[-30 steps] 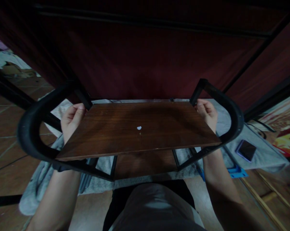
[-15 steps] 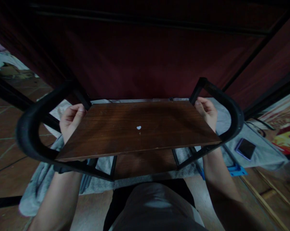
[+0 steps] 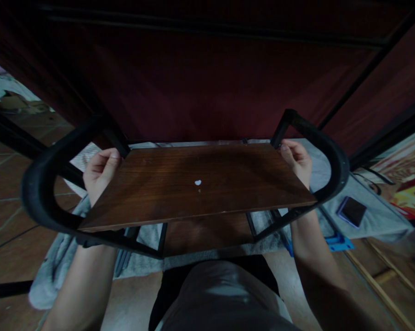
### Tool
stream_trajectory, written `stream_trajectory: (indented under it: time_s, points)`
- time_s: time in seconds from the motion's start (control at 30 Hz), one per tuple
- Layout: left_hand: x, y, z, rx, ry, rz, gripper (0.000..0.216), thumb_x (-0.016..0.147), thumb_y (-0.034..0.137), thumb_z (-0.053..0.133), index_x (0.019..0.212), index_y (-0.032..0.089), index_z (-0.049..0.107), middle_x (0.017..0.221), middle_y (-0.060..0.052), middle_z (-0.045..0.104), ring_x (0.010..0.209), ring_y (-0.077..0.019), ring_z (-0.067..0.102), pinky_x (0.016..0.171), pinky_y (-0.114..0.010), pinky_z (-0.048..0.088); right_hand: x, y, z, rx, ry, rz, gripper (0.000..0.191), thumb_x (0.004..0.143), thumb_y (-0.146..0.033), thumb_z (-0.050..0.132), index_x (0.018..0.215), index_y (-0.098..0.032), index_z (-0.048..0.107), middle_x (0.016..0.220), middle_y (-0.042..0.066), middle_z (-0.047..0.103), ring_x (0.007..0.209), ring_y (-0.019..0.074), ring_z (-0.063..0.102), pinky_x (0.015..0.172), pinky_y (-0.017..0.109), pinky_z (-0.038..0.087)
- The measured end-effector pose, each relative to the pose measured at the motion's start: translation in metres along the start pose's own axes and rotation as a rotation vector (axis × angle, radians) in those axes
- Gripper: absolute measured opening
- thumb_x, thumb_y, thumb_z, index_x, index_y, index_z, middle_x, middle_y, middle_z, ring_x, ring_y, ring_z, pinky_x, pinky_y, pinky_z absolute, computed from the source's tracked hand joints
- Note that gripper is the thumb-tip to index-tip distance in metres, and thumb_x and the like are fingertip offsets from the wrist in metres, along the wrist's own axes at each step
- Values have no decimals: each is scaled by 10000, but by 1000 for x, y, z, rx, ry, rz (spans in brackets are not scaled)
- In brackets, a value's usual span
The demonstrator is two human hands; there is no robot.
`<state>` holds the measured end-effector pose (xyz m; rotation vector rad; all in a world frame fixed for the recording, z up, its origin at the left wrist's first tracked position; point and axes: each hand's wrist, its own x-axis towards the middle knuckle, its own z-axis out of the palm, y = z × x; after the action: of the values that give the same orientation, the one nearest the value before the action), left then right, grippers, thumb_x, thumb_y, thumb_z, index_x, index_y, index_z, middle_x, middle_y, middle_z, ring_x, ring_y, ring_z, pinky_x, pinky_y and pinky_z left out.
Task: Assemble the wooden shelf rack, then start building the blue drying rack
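Note:
A dark brown wooden board (image 3: 200,184) with a small white spot at its middle lies level inside a black metal frame (image 3: 38,184) with rounded ends. My left hand (image 3: 99,172) grips the board's left edge, thumb on top and fingers curled under. At the far right corner my right hand (image 3: 297,161) holds the right edge in the same way, close to a black frame post (image 3: 279,128). A second wooden shelf (image 3: 207,232) shows below the board.
The frame stands on a grey cloth (image 3: 366,202) spread over a tiled floor. A phone (image 3: 352,211) lies on the cloth at the right, with a blue plastic part (image 3: 336,241) near it. Behind is a dark red panel (image 3: 207,82). Wooden slats (image 3: 383,280) lie at the lower right.
Almost nothing has moved. Both hands keep their grip on the board, and the view has shifted very slightly.

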<state>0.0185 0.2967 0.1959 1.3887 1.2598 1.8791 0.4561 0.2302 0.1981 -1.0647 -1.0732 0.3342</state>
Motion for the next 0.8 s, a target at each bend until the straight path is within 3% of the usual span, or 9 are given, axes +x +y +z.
stream_trajectory:
  time_s: [0.23, 0.4, 0.57, 0.8]
  points:
    - [0, 2, -3, 58, -14, 29, 425, 738, 561, 814, 888, 179, 704, 788, 1, 629, 667, -110, 521, 625, -241, 448, 7, 3, 1, -5, -26, -32, 300, 857, -560, 739, 928, -270, 710, 837, -10, 698, 795, 176, 668, 690, 305, 541]
    - [6, 3, -1, 54, -9, 14, 484, 690, 605, 840, 887, 178, 729, 762, 4, 628, 630, -95, 483, 565, -221, 384, 6, 12, -3, -13, 27, -36, 356, 780, -588, 802, 931, -278, 710, 850, -10, 702, 752, 169, 656, 669, 308, 539]
    - [9, -4, -2, 70, 10, 61, 470, 696, 614, 826, 872, 189, 734, 782, -15, 654, 651, -123, 530, 603, -256, 444, 2, 13, -3, -28, 39, -12, 378, 783, -608, 793, 964, -289, 701, 862, -4, 710, 750, 172, 670, 657, 311, 551]
    - [0, 0, -4, 45, -3, 21, 407, 725, 530, 816, 934, 190, 732, 823, -2, 670, 695, -117, 565, 651, -242, 478, 5, 11, 0, -26, 25, -57, 343, 824, -579, 765, 973, -279, 694, 838, -10, 688, 762, 176, 677, 678, 320, 563]
